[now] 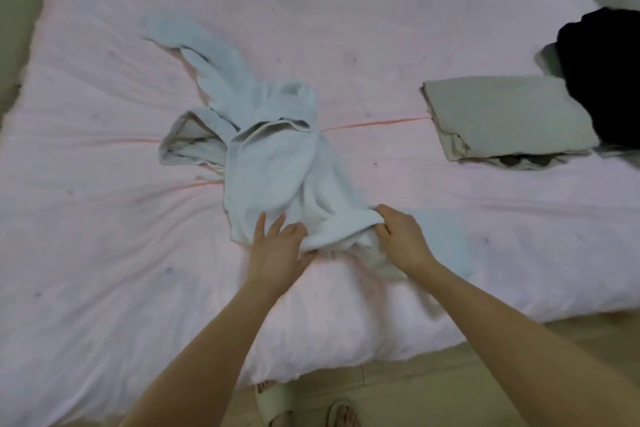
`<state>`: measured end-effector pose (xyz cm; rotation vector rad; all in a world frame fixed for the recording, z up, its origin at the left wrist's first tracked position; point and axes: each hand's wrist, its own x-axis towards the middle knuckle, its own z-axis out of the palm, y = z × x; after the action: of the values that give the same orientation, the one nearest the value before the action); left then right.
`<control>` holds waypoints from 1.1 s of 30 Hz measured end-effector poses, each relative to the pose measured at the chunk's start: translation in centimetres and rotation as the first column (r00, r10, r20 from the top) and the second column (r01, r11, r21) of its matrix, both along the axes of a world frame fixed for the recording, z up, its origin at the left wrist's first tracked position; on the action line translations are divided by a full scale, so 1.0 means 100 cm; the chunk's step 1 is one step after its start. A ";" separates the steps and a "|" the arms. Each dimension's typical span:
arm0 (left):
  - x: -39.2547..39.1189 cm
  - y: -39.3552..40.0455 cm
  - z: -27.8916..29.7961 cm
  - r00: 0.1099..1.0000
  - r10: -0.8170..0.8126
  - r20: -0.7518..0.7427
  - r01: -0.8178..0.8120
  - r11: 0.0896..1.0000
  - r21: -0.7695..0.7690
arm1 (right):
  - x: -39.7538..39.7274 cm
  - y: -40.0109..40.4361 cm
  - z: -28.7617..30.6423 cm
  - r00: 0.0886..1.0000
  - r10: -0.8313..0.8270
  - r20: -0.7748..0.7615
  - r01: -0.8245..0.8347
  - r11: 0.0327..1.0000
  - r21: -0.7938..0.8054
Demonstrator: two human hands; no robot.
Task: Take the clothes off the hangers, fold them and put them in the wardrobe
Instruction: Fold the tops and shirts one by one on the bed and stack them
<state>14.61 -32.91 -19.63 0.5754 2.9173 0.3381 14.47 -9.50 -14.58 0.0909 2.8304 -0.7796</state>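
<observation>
A pale blue hooded garment [277, 163] lies bunched in the middle of the pink bed [346, 10], off any hanger and not yet folded. Its hood is open toward the left and one sleeve trails off to the far left. The near hem is gathered at the near edge of the bed, where both hands work on it.

The left hand [277, 246] rests on the cloth with its fingers [258, 229] mostly straight, pressing down, though the thumb side seems to catch a fold; how firmly it does so is hard to tell. The right hand [401, 236] has its fingers curled round a roll of the hem, pinching it.

To the right, well apart from the blue garment, a grey folded garment [505, 114] sits with a black garment [602, 73] heaped partly over its far right corner. No wardrobe is in view.

The main risk is that the fold starts from a twisted base. The body of the garment is crumpled and the far sleeve lies askew, so pulling the hem now would likely drag wrinkles into the fold and leave a lumpy bundle. The hood is bulky and could pop the stack open if not tucked flat. Working at the near edge of the bed, loose cloth could slide off toward the floor by the slippered feet [277, 406]. A hard tug might also drag the bed sheet into ridges
</observation>
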 end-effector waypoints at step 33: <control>0.040 0.157 0.627 0.954 -0.131 -0.268 0.102 0.988 -0.118 | 0.007 0.134 0.540 0.859 -0.174 -0.482 0.390 0.832 0.395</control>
<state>18.66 -17.19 43.09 0.8360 3.1204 0.0973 15.12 3.86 39.42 0.4971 3.4295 -0.1089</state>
